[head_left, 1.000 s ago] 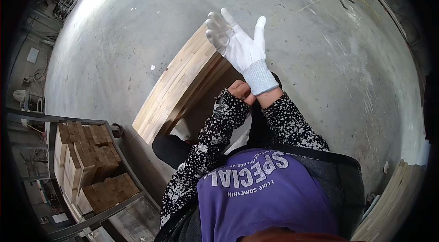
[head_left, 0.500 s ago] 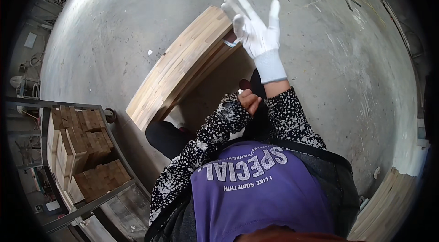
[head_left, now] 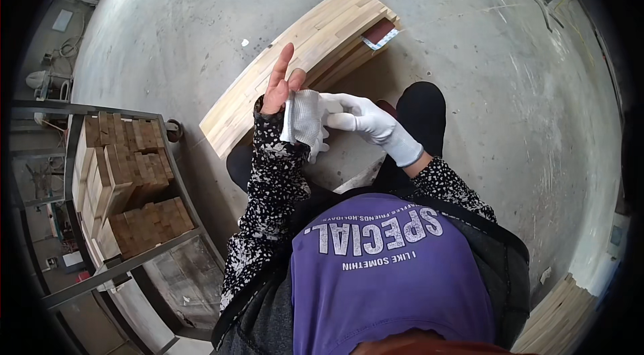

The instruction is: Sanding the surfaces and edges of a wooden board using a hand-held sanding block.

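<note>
My right hand (head_left: 369, 125) wears a white knit glove and pinches a second white glove (head_left: 304, 117), which hangs limp with its fingers dangling down. That loose glove lies against my bare left hand (head_left: 278, 92) and covers part of it. My left hand is open, with one finger stretched up and another partly bent. Behind my hands a stack of pale wooden boards (head_left: 302, 36) lies slantwise, made up of many joined strips. A dark red sheet with a blue-and-white edge (head_left: 380, 33) rests at the stack's far right end.
At the left, a metal-framed cart (head_left: 181, 184) holds stacked wooden blocks (head_left: 151, 224). More pale boards (head_left: 560, 318) lie at the lower right. A dark metal stand (head_left: 545, 6) is on the concrete floor (head_left: 496, 100) at the far right. My knees flank the work area.
My gloved right hand has come down and left from beside the stack, its spread fingers now pinching the loose glove. My left hand has risen and unfolded from a closed shape.
</note>
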A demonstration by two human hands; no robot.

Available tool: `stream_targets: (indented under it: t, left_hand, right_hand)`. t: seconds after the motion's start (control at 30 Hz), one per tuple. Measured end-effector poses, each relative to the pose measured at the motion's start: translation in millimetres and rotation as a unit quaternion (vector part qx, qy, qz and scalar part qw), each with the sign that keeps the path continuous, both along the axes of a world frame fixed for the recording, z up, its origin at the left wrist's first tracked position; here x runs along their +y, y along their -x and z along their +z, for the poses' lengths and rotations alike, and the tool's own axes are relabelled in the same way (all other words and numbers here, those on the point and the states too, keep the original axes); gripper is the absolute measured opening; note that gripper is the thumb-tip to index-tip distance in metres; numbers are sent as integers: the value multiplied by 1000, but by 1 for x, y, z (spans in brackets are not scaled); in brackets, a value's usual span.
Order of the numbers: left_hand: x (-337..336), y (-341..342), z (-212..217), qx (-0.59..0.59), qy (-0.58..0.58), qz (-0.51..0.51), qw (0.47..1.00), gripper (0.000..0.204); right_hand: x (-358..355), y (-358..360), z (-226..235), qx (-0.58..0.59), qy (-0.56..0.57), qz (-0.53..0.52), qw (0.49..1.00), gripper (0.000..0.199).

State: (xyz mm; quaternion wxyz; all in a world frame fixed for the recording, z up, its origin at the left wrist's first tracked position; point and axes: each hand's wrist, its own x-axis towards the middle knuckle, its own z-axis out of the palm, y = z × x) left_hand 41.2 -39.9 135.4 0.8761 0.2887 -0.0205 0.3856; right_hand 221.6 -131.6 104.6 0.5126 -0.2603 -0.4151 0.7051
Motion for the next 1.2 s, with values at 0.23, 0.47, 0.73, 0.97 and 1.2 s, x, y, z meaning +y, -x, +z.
stream_targets:
  t: [0.23,0.47,0.73,0.97,1.2]
  left_hand:
    - [3,43,-30,43,-74,34,996,82]
    - [-13,34,-41,409,-211,165,872,42]
    - [-34,11,-14,546,-152,183,803,29]
    - [-32,21,-27,638,-259,133,713,22]
    - [-42,3,-14,643,-399,288,587,26]
  right_hand:
    - [12,-23,0,166,86,-7,982,32]
    - [22,-28,27,-444,-96,-350,820,41]
    - [1,4,31,-325,-71,-165,928,29]
    - [10,-4,9,-338,-1,-157,928,20]
    - [10,4,7,-489,-90,-288,819,20]
